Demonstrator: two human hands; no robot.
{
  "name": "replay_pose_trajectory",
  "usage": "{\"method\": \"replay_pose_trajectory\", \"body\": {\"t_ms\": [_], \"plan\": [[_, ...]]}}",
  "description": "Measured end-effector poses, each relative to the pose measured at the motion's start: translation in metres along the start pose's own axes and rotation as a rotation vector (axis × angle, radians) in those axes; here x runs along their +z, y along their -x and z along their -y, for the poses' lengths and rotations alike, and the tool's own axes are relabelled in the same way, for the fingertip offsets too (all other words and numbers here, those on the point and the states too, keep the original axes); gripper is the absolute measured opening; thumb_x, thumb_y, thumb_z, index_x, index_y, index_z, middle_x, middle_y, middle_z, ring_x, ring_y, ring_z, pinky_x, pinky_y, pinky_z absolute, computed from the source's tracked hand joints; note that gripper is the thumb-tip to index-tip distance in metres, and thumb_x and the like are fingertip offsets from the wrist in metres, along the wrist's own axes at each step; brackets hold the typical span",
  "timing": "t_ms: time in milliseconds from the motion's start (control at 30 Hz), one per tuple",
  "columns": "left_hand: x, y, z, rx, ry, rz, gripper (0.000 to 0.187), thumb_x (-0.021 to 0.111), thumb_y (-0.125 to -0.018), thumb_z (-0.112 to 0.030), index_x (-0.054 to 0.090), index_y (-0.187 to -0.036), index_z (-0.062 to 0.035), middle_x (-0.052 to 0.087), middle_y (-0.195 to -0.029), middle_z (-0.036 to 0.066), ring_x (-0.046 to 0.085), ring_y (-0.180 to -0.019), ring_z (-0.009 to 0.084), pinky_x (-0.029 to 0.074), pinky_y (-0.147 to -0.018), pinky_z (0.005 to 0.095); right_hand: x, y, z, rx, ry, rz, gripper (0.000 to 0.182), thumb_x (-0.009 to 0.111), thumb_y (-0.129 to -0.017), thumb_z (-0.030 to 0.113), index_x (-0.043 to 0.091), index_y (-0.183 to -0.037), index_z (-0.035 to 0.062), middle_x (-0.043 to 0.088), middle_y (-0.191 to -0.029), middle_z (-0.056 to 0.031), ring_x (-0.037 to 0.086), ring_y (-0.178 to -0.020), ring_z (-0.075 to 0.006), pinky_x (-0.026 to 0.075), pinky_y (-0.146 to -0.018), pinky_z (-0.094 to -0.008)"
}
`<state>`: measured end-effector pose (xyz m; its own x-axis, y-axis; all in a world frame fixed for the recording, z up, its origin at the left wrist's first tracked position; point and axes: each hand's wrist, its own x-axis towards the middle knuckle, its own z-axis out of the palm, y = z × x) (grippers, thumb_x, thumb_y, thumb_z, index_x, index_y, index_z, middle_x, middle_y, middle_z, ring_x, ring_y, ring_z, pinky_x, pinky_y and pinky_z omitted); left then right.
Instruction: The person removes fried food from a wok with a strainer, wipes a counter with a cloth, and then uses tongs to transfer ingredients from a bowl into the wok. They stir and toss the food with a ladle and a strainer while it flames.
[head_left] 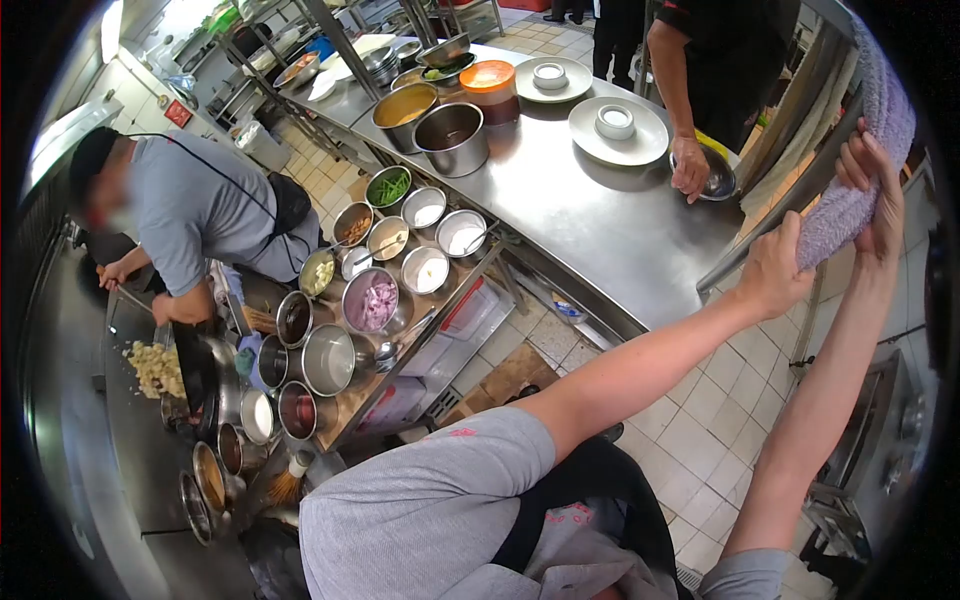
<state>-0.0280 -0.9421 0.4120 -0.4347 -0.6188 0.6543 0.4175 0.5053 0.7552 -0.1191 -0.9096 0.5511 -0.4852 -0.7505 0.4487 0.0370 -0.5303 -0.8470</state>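
Observation:
A purplish-grey towel (pixel 887 95) runs down the right edge of the view, its upper end cut off by the frame. My left hand (pixel 772 268) is closed around its lower end, thumb side up. Higher on the same cloth is my right hand (pixel 873 185), with its fingers curled over the fabric. Both of my arms reach out to the right, beside the end of the steel counter (pixel 640 260).
Across the counter, a co-worker's hand (pixel 688 168) touches a metal bowl (pixel 718 175). Plates (pixel 640 148) and pots (pixel 450 140) stand on it. Left, a cart holds several ingredient bowls (pixel 375 300); another person (pixel 215 200) works at the stove (pixel 140 450). Tiled floor (pixel 690 440) lies below my arms.

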Motion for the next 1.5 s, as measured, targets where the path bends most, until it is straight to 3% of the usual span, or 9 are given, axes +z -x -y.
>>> {"method": "replay_pose_trajectory", "body": {"t_ms": [733, 800, 833, 867, 933, 1100, 1267, 1433, 1500], "plan": [[-0.006, -0.001, -0.003, -0.023, -0.006, 0.042, 0.038, 0.060, -0.069, -0.007, 0.035, -0.097, 0.0008, 0.054, -0.078, 0.027, 0.053, -0.076, 0.0465, 0.041, -0.062, 0.0478, 0.007, 0.002, 0.003, -0.023, -0.010, -0.038, 0.034, 0.060, -0.083, 0.015, 0.048, -0.108, -0.0050, 0.038, -0.064, 0.0039, 0.034, -0.053, -0.0037, 0.031, -0.049, -0.0185], [-0.003, -0.001, -0.005, -0.259, -0.003, 0.203, 0.041, 0.059, -0.066, -0.005, 0.039, -0.102, 0.0010, 0.056, -0.084, 0.026, 0.054, -0.081, 0.0458, 0.042, -0.068, 0.0494, 0.012, 0.005, 0.003, -0.005, 0.012, -0.084, 0.033, 0.059, -0.084, 0.017, 0.049, -0.108, -0.0047, 0.037, -0.064, 0.0038, 0.034, -0.053, -0.0037, 0.030, -0.049, -0.0185], [0.008, 0.002, -0.006, -0.266, 0.215, 0.107, 0.045, 0.059, -0.069, -0.008, 0.041, -0.110, 0.0015, 0.056, -0.099, 0.027, 0.053, -0.096, 0.0423, 0.042, -0.080, 0.0465, -0.039, -0.007, -0.007, 0.044, 0.037, 0.034, 0.044, 0.055, -0.087, 0.023, 0.046, -0.122, -0.0033, 0.050, -0.077, 0.0006, 0.044, -0.061, -0.0052, 0.036, -0.058, -0.0204], [0.017, 0.007, -0.016, -0.296, 0.245, 0.048, 0.053, 0.057, -0.074, -0.009, 0.038, -0.122, 0.0020, 0.053, -0.111, 0.026, 0.049, -0.108, 0.0392, 0.039, -0.089, 0.0439, -0.025, -0.004, -0.004, 0.029, 0.398, -0.356, 0.050, 0.051, -0.089, 0.029, 0.044, -0.126, -0.0032, 0.059, -0.100, -0.0063, 0.055, -0.075, -0.0106, 0.041, -0.066, -0.0219], [0.050, 0.027, 0.002, -0.372, 0.097, 0.157, 0.061, 0.050, -0.076, -0.007, 0.027, -0.130, 0.0086, 0.051, -0.111, 0.030, 0.047, -0.108, 0.0427, 0.037, -0.093, 0.0440, 0.013, 0.014, 0.023, 0.169, 0.412, -0.036, 0.036, 0.066, -0.066, 0.023, 0.057, -0.091, -0.0024, 0.061, -0.084, -0.0099, 0.057, -0.075, -0.0166, 0.048, -0.074, -0.0310], [0.012, 0.025, -0.011, -0.228, 0.022, 0.196, 0.067, 0.053, -0.070, -0.005, 0.022, -0.127, 0.0109, 0.050, -0.096, 0.032, 0.048, -0.090, 0.0459, 0.037, -0.081, 0.0494, -0.034, 0.004, -0.002, 0.058, 0.224, 0.059, 0.038, 0.054, -0.082, 0.026, 0.053, -0.109, -0.0016, 0.058, -0.098, -0.0087, 0.056, -0.084, -0.0166, 0.044, -0.077, -0.0268], [-0.039, 0.009, -0.018, -0.084, -0.022, 0.210, 0.047, 0.053, -0.070, -0.005, 0.032, -0.111, 0.0069, 0.052, -0.094, 0.028, 0.050, -0.090, 0.0447, 0.039, -0.076, 0.0483, -0.022, -0.003, -0.002, 0.113, -0.271, 0.524, 0.036, 0.047, -0.091, 0.025, 0.052, -0.115, -0.0013, 0.056, -0.099, -0.0071, 0.054, -0.086, -0.0172, 0.042, -0.080, -0.0254], [-0.059, 0.000, -0.042, -0.354, 0.005, 0.474, 0.049, 0.052, -0.071, -0.004, 0.033, -0.114, 0.0092, 0.051, -0.098, 0.030, 0.049, -0.093, 0.0456, 0.039, -0.081, 0.0487, 0.039, 0.027, -0.003, 0.005, 0.246, -0.365, 0.025, 0.059, -0.074, 0.020, 0.055, -0.089, 0.0003, 0.054, -0.075, -0.0076, 0.053, -0.066, -0.0167, 0.046, -0.059, -0.0298], [-0.042, 0.012, -0.020, -0.278, -0.007, 0.386, 0.053, 0.050, -0.071, -0.003, 0.030, -0.118, 0.0114, 0.048, -0.105, 0.033, 0.046, -0.100, 0.0466, 0.036, -0.088, 0.0496, 0.081, 0.041, -0.019, -0.359, 0.355, -0.263, 0.018, 0.054, -0.078, 0.019, 0.054, -0.083, 0.0014, 0.051, -0.070, -0.0055, 0.050, -0.062, -0.0158, 0.045, -0.057, -0.0285]]}}
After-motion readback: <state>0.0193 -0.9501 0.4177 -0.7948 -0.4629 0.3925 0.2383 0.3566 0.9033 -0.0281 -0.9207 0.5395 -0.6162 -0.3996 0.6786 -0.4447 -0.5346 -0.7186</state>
